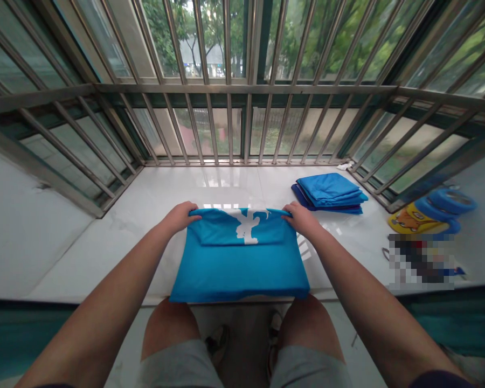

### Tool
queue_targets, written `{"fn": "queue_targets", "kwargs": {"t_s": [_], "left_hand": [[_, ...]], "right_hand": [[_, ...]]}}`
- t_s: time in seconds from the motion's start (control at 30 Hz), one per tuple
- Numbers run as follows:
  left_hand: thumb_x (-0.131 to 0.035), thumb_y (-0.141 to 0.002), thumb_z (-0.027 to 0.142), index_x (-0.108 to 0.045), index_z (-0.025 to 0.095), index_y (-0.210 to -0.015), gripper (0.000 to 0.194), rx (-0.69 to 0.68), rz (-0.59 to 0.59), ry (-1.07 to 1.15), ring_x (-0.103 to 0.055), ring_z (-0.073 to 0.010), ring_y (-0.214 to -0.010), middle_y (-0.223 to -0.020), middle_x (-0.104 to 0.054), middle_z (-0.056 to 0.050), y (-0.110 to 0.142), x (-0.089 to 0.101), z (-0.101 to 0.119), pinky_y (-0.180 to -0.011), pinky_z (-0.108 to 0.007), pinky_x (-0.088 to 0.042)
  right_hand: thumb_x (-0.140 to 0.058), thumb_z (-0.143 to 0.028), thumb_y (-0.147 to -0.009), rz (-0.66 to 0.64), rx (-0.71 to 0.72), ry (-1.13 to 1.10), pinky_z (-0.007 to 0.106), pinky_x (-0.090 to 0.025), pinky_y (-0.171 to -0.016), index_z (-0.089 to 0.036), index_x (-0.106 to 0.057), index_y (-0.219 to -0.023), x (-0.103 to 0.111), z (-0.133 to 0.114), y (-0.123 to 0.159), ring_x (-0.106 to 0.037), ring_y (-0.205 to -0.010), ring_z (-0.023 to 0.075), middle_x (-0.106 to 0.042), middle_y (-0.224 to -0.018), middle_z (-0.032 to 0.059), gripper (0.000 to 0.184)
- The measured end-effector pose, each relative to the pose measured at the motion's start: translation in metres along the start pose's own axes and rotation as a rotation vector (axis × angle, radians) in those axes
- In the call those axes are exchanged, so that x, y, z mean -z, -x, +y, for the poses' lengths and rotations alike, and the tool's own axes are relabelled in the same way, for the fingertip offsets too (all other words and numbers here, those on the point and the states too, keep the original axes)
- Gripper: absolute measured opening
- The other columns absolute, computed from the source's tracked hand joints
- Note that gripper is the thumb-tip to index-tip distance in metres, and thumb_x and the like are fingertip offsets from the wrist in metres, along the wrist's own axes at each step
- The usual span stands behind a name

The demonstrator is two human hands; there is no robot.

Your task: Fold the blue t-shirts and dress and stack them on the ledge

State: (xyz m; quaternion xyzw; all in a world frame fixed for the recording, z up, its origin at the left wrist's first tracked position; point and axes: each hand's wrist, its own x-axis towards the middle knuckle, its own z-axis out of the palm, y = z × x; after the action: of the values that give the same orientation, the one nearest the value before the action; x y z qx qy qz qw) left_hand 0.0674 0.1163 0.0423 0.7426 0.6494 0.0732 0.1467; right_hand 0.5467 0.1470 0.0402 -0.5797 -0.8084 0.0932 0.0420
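Observation:
A bright blue piece of clothing, likely a T-shirt (242, 269), lies on the white sill in front of me, its near edge reaching the sill's front edge. The far part is folded over toward me and bears a white printed figure. My left hand (182, 216) pinches the far left corner of the fold, thumb on top. At the far right corner my right hand (300, 217) grips the cloth the same way. Beyond my right hand sits a stack of folded blue cloths (329, 191), lighter blue on top and dark blue below.
Metal window bars (246, 89) enclose the white tiled sill (117, 231) at the back and sides. To the right stand a yellow and blue bottle (420, 215) and a blurred-out dark item (420, 261). My knees (172, 323) are against the front edge.

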Motion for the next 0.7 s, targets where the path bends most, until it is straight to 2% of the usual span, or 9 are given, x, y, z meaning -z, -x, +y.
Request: {"fn": "queue_targets", "kwargs": {"t_s": [0.13, 0.23, 0.3, 0.43, 0.53, 0.63, 0.7], "left_hand": [[-0.061, -0.093, 0.042, -0.073, 0.023, -0.099, 0.023, -0.033, 0.146, 0.027, -0.069, -0.0288, -0.103, -0.105, -0.074, -0.009, 0.025, 0.018, 0.015, -0.091, -0.038, -0.051], [-0.059, -0.097, 0.041, -0.073, 0.024, -0.098, 0.022, -0.106, 0.224, 0.048, -0.07, -0.0297, -0.103, -0.104, -0.075, -0.009, 0.064, 0.012, 0.02, -0.094, -0.041, -0.054], [-0.058, -0.099, 0.037, -0.074, 0.025, -0.104, 0.021, -0.172, 0.235, 0.057, -0.07, -0.0305, -0.108, -0.11, -0.077, -0.01, 0.099, -0.008, 0.015, -0.1, -0.044, -0.055], [-0.055, -0.096, 0.026, -0.078, 0.029, -0.116, 0.031, -0.213, 0.194, 0.038, -0.071, -0.0313, -0.124, -0.133, -0.077, -0.01, 0.172, -0.076, -0.008, -0.112, -0.05, -0.055], [-0.051, -0.102, 0.028, -0.075, 0.028, -0.133, 0.04, -0.248, 0.215, 0.035, -0.065, -0.0314, -0.138, -0.151, -0.068, -0.011, 0.209, -0.114, -0.016, -0.118, -0.051, -0.054], [-0.051, -0.106, 0.036, -0.069, 0.027, -0.143, 0.042, -0.243, 0.286, 0.065, -0.059, -0.0308, -0.146, -0.161, -0.061, -0.011, 0.216, -0.121, -0.012, -0.122, -0.052, -0.051], [-0.05, -0.107, 0.042, -0.068, 0.023, -0.142, 0.043, -0.157, 0.343, 0.089, -0.061, -0.0315, -0.144, -0.158, -0.063, -0.014, 0.207, -0.116, -0.005, -0.122, -0.053, -0.051]], "right_hand": [[-0.063, -0.026, -0.103, 0.16, 0.034, -0.055, 0.03, -0.046, -0.092, -0.021, -0.075, -0.116, 0.026, -0.004, 0.02, -0.065, -0.112, 0.0248, -0.071, -0.12, 0.0106, 0.018], [-0.06, -0.022, -0.102, 0.23, 0.094, -0.072, 0.033, -0.048, -0.095, -0.021, -0.076, -0.115, 0.025, -0.006, 0.057, -0.065, -0.112, 0.0266, -0.072, -0.119, 0.0113, 0.021], [-0.059, -0.018, -0.1, 0.216, 0.122, -0.054, 0.037, -0.048, -0.099, -0.022, -0.076, -0.12, 0.008, -0.006, 0.092, -0.065, -0.112, 0.0281, -0.073, -0.121, 0.0118, 0.027], [-0.057, -0.014, -0.096, 0.054, 0.214, -0.01, 0.044, -0.051, -0.107, -0.027, -0.077, -0.128, -0.055, 0.0, 0.169, -0.066, -0.12, 0.0305, -0.074, -0.133, 0.0113, 0.04], [-0.057, -0.025, -0.102, 0.111, 0.237, 0.001, 0.05, -0.048, -0.116, -0.027, -0.069, -0.145, -0.095, 0.004, 0.208, -0.061, -0.135, 0.0324, -0.066, -0.15, 0.012, 0.044], [-0.059, -0.043, -0.105, 0.225, 0.224, 0.009, 0.056, -0.045, -0.12, -0.024, -0.064, -0.149, -0.106, -0.002, 0.217, -0.056, -0.143, 0.0359, -0.06, -0.157, 0.0149, 0.048], [-0.053, -0.046, -0.108, 0.274, 0.102, 0.02, 0.054, -0.049, -0.116, -0.021, -0.065, -0.147, -0.101, -0.016, 0.21, -0.059, -0.139, 0.0362, -0.061, -0.154, 0.0184, 0.047]]}}
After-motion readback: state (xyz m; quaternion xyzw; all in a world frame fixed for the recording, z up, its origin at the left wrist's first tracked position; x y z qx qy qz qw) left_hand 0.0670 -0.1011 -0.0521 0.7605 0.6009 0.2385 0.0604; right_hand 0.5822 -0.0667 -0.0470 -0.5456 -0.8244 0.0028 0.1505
